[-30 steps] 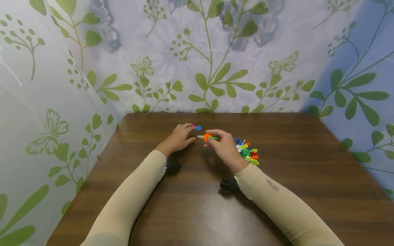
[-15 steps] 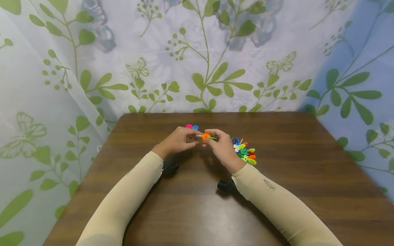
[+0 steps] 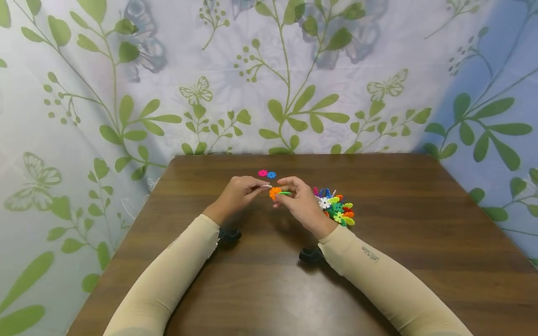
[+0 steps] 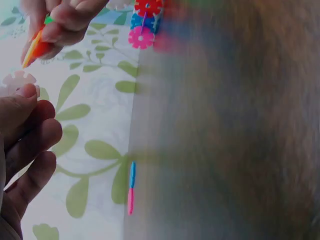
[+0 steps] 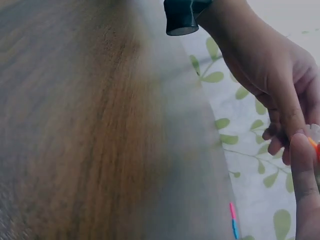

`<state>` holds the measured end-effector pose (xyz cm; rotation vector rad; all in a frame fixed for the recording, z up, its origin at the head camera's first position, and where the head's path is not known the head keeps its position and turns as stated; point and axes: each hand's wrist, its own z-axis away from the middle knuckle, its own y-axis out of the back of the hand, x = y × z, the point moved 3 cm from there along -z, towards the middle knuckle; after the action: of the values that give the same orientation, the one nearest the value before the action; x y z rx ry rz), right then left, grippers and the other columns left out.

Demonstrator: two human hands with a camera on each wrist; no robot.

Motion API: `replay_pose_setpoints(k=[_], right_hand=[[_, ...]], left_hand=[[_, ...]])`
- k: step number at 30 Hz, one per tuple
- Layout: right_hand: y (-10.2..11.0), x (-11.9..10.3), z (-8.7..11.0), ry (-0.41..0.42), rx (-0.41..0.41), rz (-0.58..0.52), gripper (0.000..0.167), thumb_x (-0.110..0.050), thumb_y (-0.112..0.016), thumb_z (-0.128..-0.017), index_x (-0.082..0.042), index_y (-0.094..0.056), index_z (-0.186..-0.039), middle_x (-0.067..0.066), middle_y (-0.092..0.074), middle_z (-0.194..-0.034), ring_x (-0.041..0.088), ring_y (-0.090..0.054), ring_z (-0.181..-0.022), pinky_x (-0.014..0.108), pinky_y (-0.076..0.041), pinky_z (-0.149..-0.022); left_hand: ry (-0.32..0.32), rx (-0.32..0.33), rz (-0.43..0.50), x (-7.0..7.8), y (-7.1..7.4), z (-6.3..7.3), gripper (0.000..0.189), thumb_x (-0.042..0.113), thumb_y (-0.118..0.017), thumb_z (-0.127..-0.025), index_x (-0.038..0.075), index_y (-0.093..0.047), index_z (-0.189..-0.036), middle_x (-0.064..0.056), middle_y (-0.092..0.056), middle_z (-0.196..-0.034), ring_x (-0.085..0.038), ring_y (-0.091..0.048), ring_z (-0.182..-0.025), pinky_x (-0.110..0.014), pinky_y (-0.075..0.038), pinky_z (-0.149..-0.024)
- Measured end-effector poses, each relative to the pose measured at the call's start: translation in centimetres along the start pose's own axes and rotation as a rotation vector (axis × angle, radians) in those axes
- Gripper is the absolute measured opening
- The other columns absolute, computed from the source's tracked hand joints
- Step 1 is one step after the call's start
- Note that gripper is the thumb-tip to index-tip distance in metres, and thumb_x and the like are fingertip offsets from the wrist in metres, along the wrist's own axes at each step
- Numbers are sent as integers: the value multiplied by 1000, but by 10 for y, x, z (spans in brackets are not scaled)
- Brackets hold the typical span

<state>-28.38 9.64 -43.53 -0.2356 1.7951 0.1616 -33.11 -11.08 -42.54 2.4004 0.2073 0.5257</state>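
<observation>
My left hand [image 3: 236, 196] pinches a white notched flower disc [image 4: 19, 82] between thumb and fingers. Facing it, my right hand [image 3: 303, 204] holds an orange flower disc [image 3: 275, 193] with a green disc [image 3: 285, 192] joined to it, seen edge-on. A small gap separates the white disc from the orange one in the left wrist view. Behind the hands, a pink disc [image 3: 262, 173] and a blue disc [image 3: 271, 175] lie side by side, touching, on the table. In the right wrist view, only slivers of the white and orange pieces show.
Beside my right wrist sits a pile of joined, many-coloured flower discs [image 3: 337, 210], partly hidden by the hand. Black straps [image 3: 311, 255] hang under both wrists. The brown wooden table [image 3: 399, 210] ends at a leaf-patterned curtain [image 3: 311, 93].
My left hand has moved from near the pink and blue discs and taken hold of the white disc, which has come away from the orange one. The pink disc now shows fully.
</observation>
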Motion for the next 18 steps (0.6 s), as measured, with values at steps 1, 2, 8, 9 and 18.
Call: replay_pose_setpoints(k=[1,2,8,9,18], right_hand=[[0,0,1,10,-8,-6,32,5,-70,-99,8,-59,-130,24,-67,-112,46,-71,-82,49,-61,-83],[0,0,2,15,-10,-7,30,4,-70,-99,7,-60,-128,24,-67,-111,46,-71,-82,49,-61,-83],[3,0,3,25,12,30,23,0,-73,-99,4,-70,-121,19,-68,-114,55,-67,-86,43,-61,-85],[3,-1,3,28,15,36,23,-1,-73,-100,5,-70,-122,18,-67,-115,56,-66,-87,42,-60,-86],[5,-7,1,7,4,60,21,-3,-72,-101,0,-73,-122,19,-72,-106,57,-67,-92,40,-59,-89]], left_hand=[[-21,2,0,3,-1,-1,19,-4,-83,-88,1,-81,-106,-6,-78,-96,-11,-61,-67,-26,-51,-60],[-38,4,0,5,-2,-2,20,-6,-84,-87,0,-81,-106,-7,-77,-96,-11,-62,-69,-27,-52,-60],[-81,6,6,13,0,-2,25,-14,-82,-84,-1,-80,-104,-8,-77,-98,-17,-66,-82,-30,-54,-68],[-86,3,9,14,1,-2,26,-15,-81,-83,-1,-80,-105,-8,-76,-99,-18,-67,-84,-31,-55,-70],[-148,-71,-31,17,4,-8,22,-10,-82,-85,-1,-78,-105,-7,-76,-102,-22,-69,-95,-33,-58,-86]])
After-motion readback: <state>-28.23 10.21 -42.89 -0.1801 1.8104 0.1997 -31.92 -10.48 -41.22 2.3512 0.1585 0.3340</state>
